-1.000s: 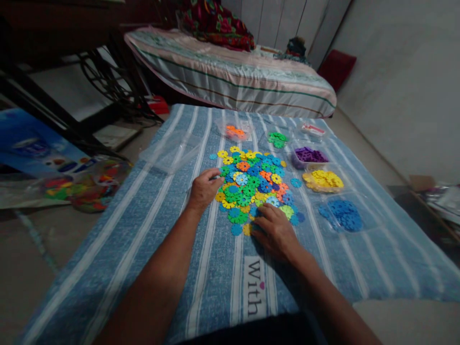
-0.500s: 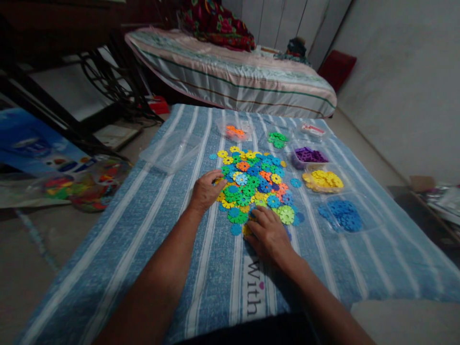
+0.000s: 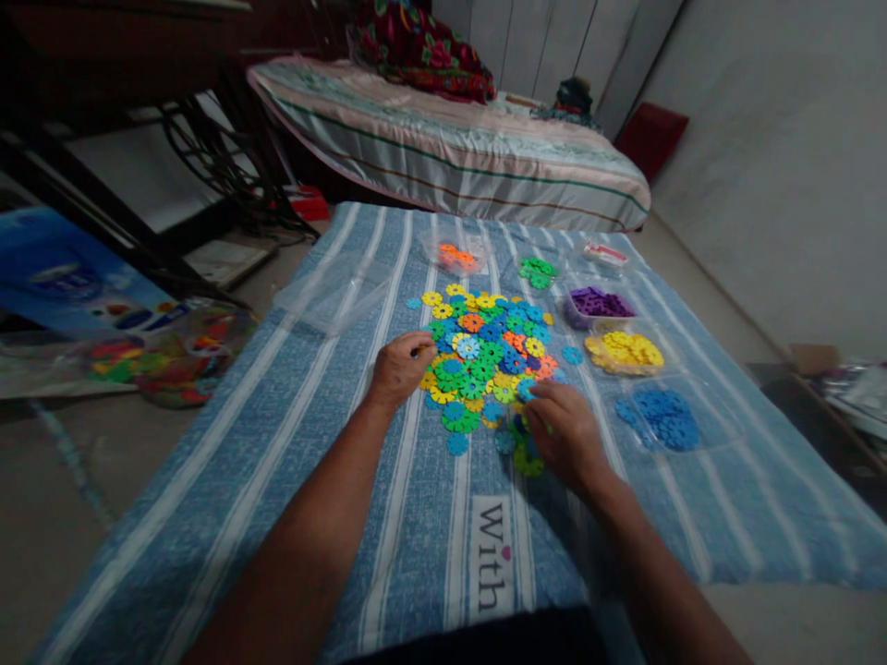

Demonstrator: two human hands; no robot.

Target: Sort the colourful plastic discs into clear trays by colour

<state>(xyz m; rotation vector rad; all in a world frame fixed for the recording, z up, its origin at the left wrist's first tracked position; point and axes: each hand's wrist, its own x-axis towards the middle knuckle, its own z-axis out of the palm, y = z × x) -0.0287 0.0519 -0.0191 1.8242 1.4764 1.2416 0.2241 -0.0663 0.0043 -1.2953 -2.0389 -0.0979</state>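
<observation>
Sorting a heap of coloured flower discs

The mixed disc pile (image 3: pixel 489 356) lies mid-cloth on the striped blue cloth (image 3: pixel 291 434); the left hand (image 3: pixel 400 368) rests at its left edge, fingers curled on a yellow piece; the right hand (image 3: pixel 566 434) presses loosely curled on discs at the near edge, grip unclear; picking by colour seems in hand; containers beyond hold blue discs (image 3: pixel 658 417), yellow discs (image 3: pixel 624 351), purple discs (image 3: pixel 600 301), green discs (image 3: pixel 537 270), orange discs (image 3: pixel 454 256).

Right hand (image 3: pixel 568 439) covers discs at the near right edge of the pile of coloured flower discs (image 3: pixel 489 356); its fingertips are hidden. Left hand (image 3: pixel 398 369) hides the pile's left margin. Both forearms and the striped blue cloth (image 3: pixel 291 443) are cut off by the lower edge.
</observation>
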